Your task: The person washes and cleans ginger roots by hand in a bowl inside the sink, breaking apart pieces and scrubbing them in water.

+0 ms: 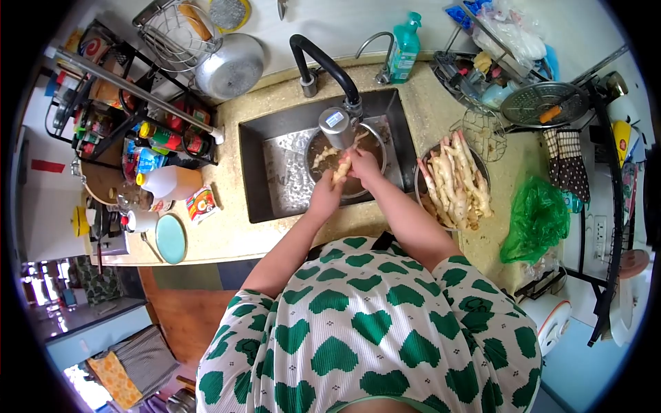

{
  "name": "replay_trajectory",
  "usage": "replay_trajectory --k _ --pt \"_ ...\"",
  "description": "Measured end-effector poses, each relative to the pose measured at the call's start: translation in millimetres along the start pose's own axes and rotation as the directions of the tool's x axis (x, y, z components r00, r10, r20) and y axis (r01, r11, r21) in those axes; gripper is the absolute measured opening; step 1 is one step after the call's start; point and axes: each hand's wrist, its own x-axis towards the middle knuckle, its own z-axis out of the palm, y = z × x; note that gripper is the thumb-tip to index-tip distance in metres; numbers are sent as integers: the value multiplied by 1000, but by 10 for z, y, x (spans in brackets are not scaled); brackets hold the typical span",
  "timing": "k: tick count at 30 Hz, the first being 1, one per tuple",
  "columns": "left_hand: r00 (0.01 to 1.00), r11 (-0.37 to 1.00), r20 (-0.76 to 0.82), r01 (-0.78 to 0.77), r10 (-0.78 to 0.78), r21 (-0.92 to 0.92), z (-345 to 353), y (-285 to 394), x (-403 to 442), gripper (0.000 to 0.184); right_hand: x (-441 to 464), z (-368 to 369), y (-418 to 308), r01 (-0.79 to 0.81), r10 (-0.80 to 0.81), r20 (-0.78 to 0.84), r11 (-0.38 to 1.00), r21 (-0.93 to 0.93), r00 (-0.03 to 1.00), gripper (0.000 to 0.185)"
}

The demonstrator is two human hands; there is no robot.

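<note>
Kitchen tabletop (pixel 231 237) of pale speckled stone goes around a dark metal sink (pixel 256 151), and the sink lies directly in front of the person. Seen from the head camera, both hands are closed with bent fingers around one pale chicken foot (pixel 342 168). The left hand (pixel 323 196) holds it from the nearer side, and the right hand (pixel 365 167) grips it a little farther forward; which fingers press the most, I cannot tell. This two-sided grip seems chosen because such a piece is probably slippery, so one hand can steady it while the other works on it. The foot is over a round metal bowl (pixel 383 153) inside the sink, perhaps so that drops and small bits fall there and not on the stone. Another pale piece (pixel 323 157) is in this bowl, just beyond the left hand. Above the bowl hangs the metal head (pixel 335 126) of a black faucet (pixel 330 65), which partly hides the inside; if water runs, it is not clear. To the right of the hands, a second bowl (pixel 488 180) carries a pile of chicken feet (pixel 454 182), most likely kept beside the sink for short reach. Beyond this pile, farther right, lies a green plastic bag (pixel 536 224).
</note>
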Motion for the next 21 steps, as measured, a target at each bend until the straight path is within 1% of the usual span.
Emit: replay_trajectory --k 1,4,7,9,10,11,12,13,14,15,16,17,18,19,21 --pt "1000 994 -11 16 -15 108 -103 233 -42 24 15 21 -7 -12 12 -24 1000 -15 1000 26" --pt "996 949 49 -88 77 301 -154 296 -30 23 56 28 -77 -85 91 -70 993 82 993 24" --pt "999 977 -31 -33 41 212 -163 255 80 26 85 -29 -69 -34 0 204 986 166 979 24" --pt "999 986 -45 14 -6 165 -169 254 169 27 44 -44 -54 -3 -31 277 992 122 960 25" --pt "1000 989 -16 -13 15 148 -153 233 177 28 -2 -69 -70 13 -44 311 995 98 949 26" --pt "999 990 14 -38 37 133 -139 193 183 28 -36 -108 -102 8 -13 250 1000 23 968 26" --pt "997 991 46 -64 59 120 -141 198 188 28 -14 -116 -98 -16 12 162 1000 20 987 26" --pt "990 982 115 -102 84 157 -108 232 180 29 10 -105 -79 -42 40 72 999 24 997 26" --pt "995 990 79 -73 63 122 -78 243 179 29 35 -106 -68 -67 67 -19 997 32 998 25" --pt "998 995 43 -45 42 84 -36 237 186 29 4 -117 -126 -84 85 -15 996 40 996 25" --pt "1000 999 7 -18 18 47 -2 216 194 29 31 -154 -71 -53 42 107 993 105 993 24" --pt "997 998 -58 -57 56 -24 45 66 241 28 58 -183 -18 -27 -13 225 985 172 974 23" --pt "999 992 -26 16 -20 -124 -28 92 308 28 46 -190 -15 -7 -76 337 971 238 938 22" --pt "1000 997 -5 3 -4 -76 -87 119 335 27 24 -165 21 28 -116 308 961 276 944 17" --pt "999 998 48 -21 19 54 -96 145 316 27 40 -125 62 32 -91 217 965 259 972 15"
